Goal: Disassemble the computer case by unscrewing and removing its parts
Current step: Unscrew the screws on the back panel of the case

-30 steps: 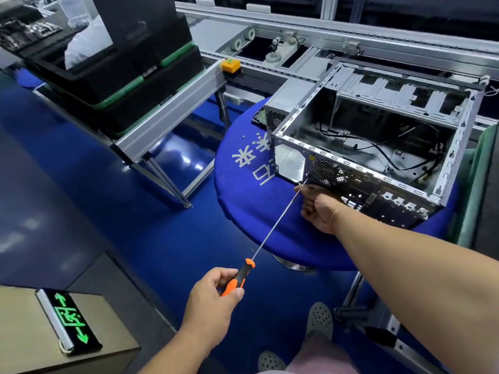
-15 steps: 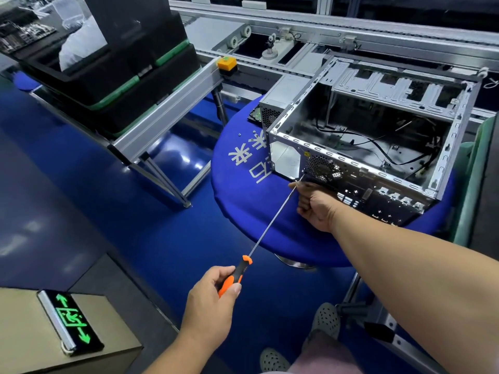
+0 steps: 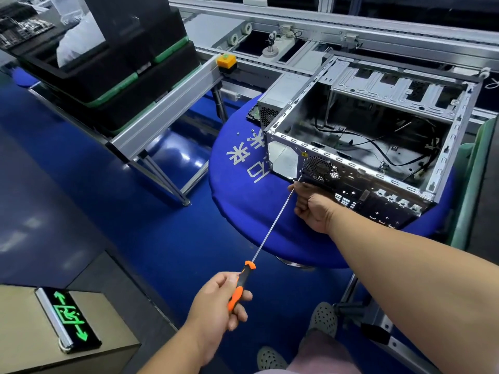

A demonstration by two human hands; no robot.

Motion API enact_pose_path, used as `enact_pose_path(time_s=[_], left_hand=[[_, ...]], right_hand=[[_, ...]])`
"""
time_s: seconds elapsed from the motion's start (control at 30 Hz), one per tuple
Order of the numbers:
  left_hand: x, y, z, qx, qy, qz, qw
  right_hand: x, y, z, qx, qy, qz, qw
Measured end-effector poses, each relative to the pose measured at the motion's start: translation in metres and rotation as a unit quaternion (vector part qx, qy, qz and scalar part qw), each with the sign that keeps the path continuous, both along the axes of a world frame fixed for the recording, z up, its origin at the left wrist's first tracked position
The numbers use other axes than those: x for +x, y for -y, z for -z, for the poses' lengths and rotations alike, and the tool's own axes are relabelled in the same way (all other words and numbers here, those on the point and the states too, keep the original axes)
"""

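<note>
- The computer case (image 3: 378,136) lies on its side, open top up, on the round blue desk (image 3: 243,201) at the right of the scene, its rear panel facing the person.
- The left hand (image 3: 220,303) sits low and near, arm reaching up from the bottom edge, its fingers wrapped tight round the orange-and-black handle of a long screwdriver (image 3: 266,233).
- The thin shaft slants up and to the right from that hand; its tip meets the rear panel just beside the lower left corner of the round fan grille (image 3: 321,168).
- The right hand (image 3: 313,206) is stretched far forward on a nearly straight arm that crosses from the right edge, the knuckles curled in a loose fist against the lower rear panel right by the screwdriver tip.
- Whether those fingers pinch anything cannot be told; they are bunched together and hidden from above.
- Black cables (image 3: 378,147) trail loose inside the case.
- A grey power supply unit (image 3: 280,95) stands touching the case's far left corner.
</note>
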State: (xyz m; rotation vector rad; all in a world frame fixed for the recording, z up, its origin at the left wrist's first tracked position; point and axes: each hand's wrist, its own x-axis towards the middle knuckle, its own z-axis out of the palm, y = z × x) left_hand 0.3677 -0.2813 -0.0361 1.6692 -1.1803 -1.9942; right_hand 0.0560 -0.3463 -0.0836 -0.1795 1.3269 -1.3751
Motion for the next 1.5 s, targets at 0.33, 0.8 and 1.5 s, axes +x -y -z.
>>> enact_pose_path(time_s=[0.33, 0.8, 1.5], left_hand=[[0.001, 0.002, -0.001, -0.271, 0.196, 0.058, 0.941], [0.0, 0.009, -0.007, 0.115, -0.056, -0.129, 0.983], [0.009, -0.004, -0.006, -0.262, 0.185, 0.084, 0.943]], right_hand=[[0.002, 0.003, 0.004, 0.006, -0.006, 0.0, 1.0], [0.001, 0.003, 0.005, 0.009, 0.0, 0.011, 1.0], [0.005, 0.001, -0.004, 0.015, 0.002, 0.027, 1.0]])
